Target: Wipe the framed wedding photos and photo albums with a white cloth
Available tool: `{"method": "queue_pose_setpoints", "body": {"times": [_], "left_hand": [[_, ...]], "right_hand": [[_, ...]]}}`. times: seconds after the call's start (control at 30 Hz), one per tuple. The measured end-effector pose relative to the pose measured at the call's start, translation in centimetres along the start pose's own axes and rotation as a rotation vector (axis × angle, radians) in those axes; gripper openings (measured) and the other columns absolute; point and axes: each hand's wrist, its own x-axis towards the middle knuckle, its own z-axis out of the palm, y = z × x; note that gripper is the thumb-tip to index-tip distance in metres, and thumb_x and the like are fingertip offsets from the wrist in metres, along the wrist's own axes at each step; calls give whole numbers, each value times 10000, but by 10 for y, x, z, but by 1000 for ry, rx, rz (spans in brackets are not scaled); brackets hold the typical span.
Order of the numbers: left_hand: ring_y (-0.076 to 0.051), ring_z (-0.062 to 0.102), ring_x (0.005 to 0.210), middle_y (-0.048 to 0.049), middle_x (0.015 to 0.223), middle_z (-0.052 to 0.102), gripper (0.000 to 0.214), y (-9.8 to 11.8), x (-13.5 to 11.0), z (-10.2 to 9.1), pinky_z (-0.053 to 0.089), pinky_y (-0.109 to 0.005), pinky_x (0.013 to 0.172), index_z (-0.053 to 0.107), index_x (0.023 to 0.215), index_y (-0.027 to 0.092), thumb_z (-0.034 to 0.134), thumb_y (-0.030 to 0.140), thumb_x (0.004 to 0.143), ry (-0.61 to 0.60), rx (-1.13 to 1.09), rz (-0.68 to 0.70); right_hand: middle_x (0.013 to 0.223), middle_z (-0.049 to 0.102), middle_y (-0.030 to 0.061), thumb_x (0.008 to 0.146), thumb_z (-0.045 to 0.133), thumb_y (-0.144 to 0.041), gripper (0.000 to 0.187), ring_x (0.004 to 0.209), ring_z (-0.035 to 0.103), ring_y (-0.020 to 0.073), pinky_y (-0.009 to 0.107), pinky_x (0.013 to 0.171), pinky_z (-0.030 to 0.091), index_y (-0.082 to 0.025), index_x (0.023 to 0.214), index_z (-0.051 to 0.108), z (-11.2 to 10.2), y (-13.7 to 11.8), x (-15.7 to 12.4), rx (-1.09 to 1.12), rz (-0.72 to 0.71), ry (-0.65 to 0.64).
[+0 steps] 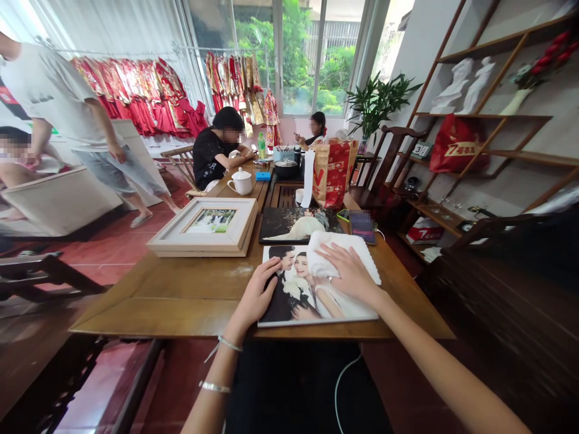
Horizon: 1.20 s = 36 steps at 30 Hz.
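Note:
A wedding photo panel [296, 295], perhaps an album cover, lies flat near the table's front edge. My left hand [259, 292] rests on its left edge, fingers stretched out. Over the panel's upper right part is a folded white towel [364, 256]. My right hand [348, 271] lies flat on this towel with its fingers spread, pressing it against the picture. Directly behind is a second, dark photo panel [298, 224], showing a figure in a white dress. To the left, light wooden picture frames [203, 244] are stacked, the top one holding a small wedding photo.
On the wooden table [181, 295] stand a white lidded mug [241, 182], a blue box [263, 176], a black pot [286, 169] and a paper bag [335, 172]. A phone [362, 226] lies at right. Two people sit at the far end; another stands left. Shelves [497, 114] rise right.

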Motion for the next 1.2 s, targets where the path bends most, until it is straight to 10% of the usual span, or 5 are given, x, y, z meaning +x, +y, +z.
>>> {"method": "queue_pose_setpoints", "body": {"times": [0.5, 0.83, 1.2], "left_hand": [[-224, 454, 1289, -86, 1365, 523, 327, 3, 2, 0, 325, -453, 1109, 617, 1190, 230, 464, 251, 902, 1, -80, -60], [-223, 422, 1313, -84, 1381, 504, 335, 2, 1, 1, 293, -467, 1124, 591, 1210, 232, 499, 237, 888, -11, -21, -38], [-230, 402, 1326, -88, 1391, 488, 358, 1, 0, -1, 278, -476, 1129, 560, 1248, 239, 477, 226, 900, -33, 1, 5]], "right_hand": [[1499, 263, 231, 786, 572, -323, 737, 1416, 95, 331, 510, 1150, -20, -47, 1426, 334, 7, -128, -73, 179, -224, -205], [1423, 451, 72, 645, 480, -134, 693, 1385, 241, 240, 432, 1166, 59, -181, 1336, 497, -3, -83, -78, 184, -187, -114], [1283, 588, 130, 790, 478, -166, 421, 1226, 485, 276, 352, 1024, 360, -116, 1184, 615, -3, -21, 46, 190, -83, 8]]}}
